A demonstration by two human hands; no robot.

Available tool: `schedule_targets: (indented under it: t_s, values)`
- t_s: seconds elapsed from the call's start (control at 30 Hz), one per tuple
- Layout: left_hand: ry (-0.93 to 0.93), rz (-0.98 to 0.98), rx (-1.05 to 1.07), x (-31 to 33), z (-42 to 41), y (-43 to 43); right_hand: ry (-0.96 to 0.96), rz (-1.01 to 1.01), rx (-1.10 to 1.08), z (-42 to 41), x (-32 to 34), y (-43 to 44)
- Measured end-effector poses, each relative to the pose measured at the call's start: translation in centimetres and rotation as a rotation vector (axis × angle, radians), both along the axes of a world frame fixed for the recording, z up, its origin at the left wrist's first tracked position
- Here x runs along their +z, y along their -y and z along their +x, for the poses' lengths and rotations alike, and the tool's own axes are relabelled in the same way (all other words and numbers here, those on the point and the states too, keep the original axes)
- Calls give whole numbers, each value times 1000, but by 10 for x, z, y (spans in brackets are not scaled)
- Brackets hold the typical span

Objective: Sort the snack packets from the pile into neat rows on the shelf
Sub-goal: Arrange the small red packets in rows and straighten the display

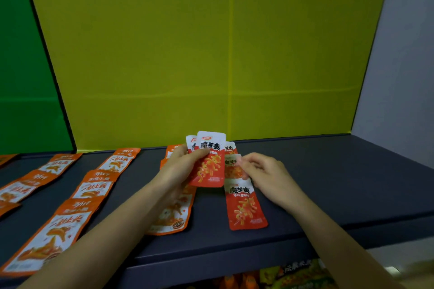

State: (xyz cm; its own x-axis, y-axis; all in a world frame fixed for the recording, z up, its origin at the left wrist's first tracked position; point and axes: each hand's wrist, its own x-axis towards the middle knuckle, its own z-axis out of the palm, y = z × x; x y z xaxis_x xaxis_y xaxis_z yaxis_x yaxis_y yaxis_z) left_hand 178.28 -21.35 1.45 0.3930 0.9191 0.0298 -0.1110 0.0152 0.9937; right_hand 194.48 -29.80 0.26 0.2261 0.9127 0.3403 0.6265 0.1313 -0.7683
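Packets in red wrappers, at least two, stand fanned upright in my left hand over the middle of the shelf. The thumb lies across the front one and the fingers curl behind, so that hand grips the fan. Just to its right, my right hand pinches the top edge of another red packet between thumb and forefinger, the other fingers loosely bent. I cannot tell whether this one lies on the shelf or is lifted off it. In front of it a flat red packet rests on the shelf, near the front edge, lengthwise in line with the pinched one. Behind the fan the top of a further red packet peeks out.

Left of my arms, orange packets lie face up in rows running from the back of the shelf to the front. One more orange packet lies partly under my left forearm. The shelf is dark grey. A yellow back panel rises behind it, with a green panel at the left and a pale wall at the right. Below the front edge, blurred bright wrappers show on a lower level.
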Motion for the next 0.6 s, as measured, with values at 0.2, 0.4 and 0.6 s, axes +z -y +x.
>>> schedule_targets:
  t_s: [0.2, 0.4, 0.6]
  values:
    - [48, 57, -56, 11, 48, 17, -88, 77, -24, 20, 13, -18]
    - [-156, 25, 12, 20, 91, 0, -421, 159, -10, 100, 26, -26]
    - [-397, 85, -73, 7, 132, -13, -425, 99, -51, 158, 29, -51]
